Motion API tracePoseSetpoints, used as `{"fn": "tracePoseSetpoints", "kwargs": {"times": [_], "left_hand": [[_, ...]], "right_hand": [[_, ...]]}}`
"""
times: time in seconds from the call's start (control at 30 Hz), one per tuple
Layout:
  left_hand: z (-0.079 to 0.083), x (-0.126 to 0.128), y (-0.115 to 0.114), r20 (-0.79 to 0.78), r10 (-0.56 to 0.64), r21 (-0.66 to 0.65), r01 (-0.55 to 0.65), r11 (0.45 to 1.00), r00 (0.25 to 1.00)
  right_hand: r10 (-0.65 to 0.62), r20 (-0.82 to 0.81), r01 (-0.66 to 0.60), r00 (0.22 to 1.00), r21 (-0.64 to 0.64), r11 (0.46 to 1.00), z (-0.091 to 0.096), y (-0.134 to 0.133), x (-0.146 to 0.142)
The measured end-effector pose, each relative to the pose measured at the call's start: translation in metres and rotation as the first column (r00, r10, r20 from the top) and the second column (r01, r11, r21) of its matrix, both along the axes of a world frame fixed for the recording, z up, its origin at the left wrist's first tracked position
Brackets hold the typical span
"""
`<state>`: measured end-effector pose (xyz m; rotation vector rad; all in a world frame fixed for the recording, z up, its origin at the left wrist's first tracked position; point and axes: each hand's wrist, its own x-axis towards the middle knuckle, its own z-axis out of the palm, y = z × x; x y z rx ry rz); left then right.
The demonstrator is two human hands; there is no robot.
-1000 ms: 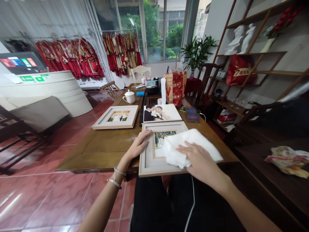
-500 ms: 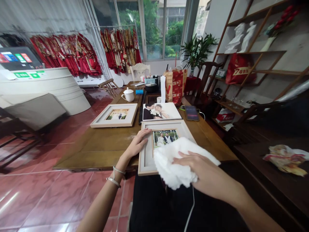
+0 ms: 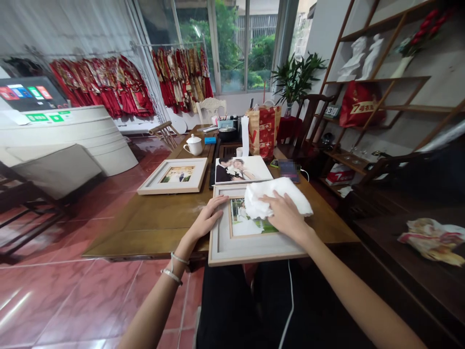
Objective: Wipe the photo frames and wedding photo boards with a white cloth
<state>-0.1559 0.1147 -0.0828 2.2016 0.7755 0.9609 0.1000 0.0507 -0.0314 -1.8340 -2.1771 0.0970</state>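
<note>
A pale wooden picture frame (image 3: 232,247) with a wedding photo lies at the near edge of the wooden table (image 3: 163,223), partly over my lap. My left hand (image 3: 207,220) rests flat on the frame's left border, fingers stretched out. My right hand (image 3: 286,215) presses a white cloth (image 3: 276,194) onto the upper right part of the frame, fingers lying over the cloth. The cloth hides the top right of the photo.
A second framed photo (image 3: 174,175) and an unframed print (image 3: 241,168) lie farther back, with a phone (image 3: 288,170), a white lidded cup (image 3: 195,144), a red paper bag (image 3: 263,130) and a tea tray beyond. Shelves stand right; red garments hang at the back.
My right hand has slid the white cloth from the frame's near right corner up to its far right part, uncovering the lower photo. The left hand has stayed on the left border.
</note>
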Motion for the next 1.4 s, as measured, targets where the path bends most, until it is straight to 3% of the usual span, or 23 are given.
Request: {"fn": "tracePoseSetpoints", "kwargs": {"times": [0.13, 0.27, 0.33, 0.4, 0.5, 0.6, 0.67, 0.8, 0.9, 0.93, 1.0, 1.07, 1.17, 1.4], "left_hand": [[-0.002, 0.0, 0.001, 0.01, 0.01, -0.002, -0.01, 1.0, 1.0], [-0.001, 0.001, 0.0, 0.039, 0.018, -0.005, -0.018, 1.0, 0.999], [0.0, 0.001, -0.001, 0.039, 0.016, 0.003, -0.016, 1.0, 0.999], [0.002, 0.002, -0.001, 0.027, 0.006, 0.01, -0.007, 1.0, 1.0], [0.003, 0.003, -0.001, 0.008, -0.011, 0.017, 0.011, 1.0, 1.0], [0.005, 0.003, -0.001, 0.002, -0.031, 0.037, 0.031, 0.999, 1.0], [0.006, 0.003, -0.001, 0.004, -0.04, 0.044, 0.039, 0.998, 0.999], [0.008, 0.003, -0.002, 0.006, -0.043, 0.054, 0.043, 0.998, 0.999], [0.006, 0.003, -0.001, -0.023, -0.005, 0.042, 0.006, 0.999, 1.0], [0.005, 0.002, -0.001, -0.034, 0.028, 0.027, -0.027, 0.999, 0.999], [0.002, 0.002, -0.001, -0.05, 0.094, -0.011, -0.095, 0.995, 0.994], [0.001, 0.001, -0.001, -0.046, 0.111, -0.025, -0.112, 0.993, 0.993], [0.003, 0.002, -0.001, -0.012, 0.048, 0.017, -0.048, 0.999, 0.999], [0.009, 0.002, -0.003, 0.018, -0.039, 0.036, 0.038, 0.999, 0.999]], "right_hand": [[0.254, -0.139, -0.266, 0.957, -0.074, 0.961, 0.002, -0.004, -0.018], [0.51, -0.288, -0.562, 0.81, -0.137, 0.816, 0.009, -0.029, -0.008], [0.535, -0.318, -0.606, 0.783, -0.193, 0.772, 0.012, -0.041, 0.006], [0.472, -0.284, -0.541, 0.835, -0.264, 0.798, 0.015, -0.048, 0.024], [0.282, -0.141, -0.313, 0.949, -0.315, 0.896, 0.018, -0.046, 0.045], [0.094, 0.002, -0.091, 0.996, -0.252, 0.963, 0.024, -0.029, 0.049], [0.035, 0.038, -0.028, 0.999, -0.169, 0.985, 0.031, -0.012, 0.042], [0.051, -0.006, -0.051, 0.999, -0.021, 0.998, 0.043, 0.021, 0.006], [0.205, -0.037, -0.202, 0.978, 0.061, 0.977, 0.039, 0.037, -0.032], [0.31, -0.04, -0.306, 0.95, 0.087, 0.948, 0.036, 0.042, -0.043], [0.434, -0.035, -0.431, 0.9, 0.071, 0.899, 0.029, 0.048, -0.06], [0.456, -0.024, -0.455, 0.89, 0.021, 0.89, 0.023, 0.053, -0.066], [0.387, 0.008, -0.387, 0.922, -0.018, 0.922, 0.02, 0.053, -0.051], [0.101, 0.095, -0.098, 0.99, -0.039, 0.994, 0.024, 0.038, 0.022]]}}
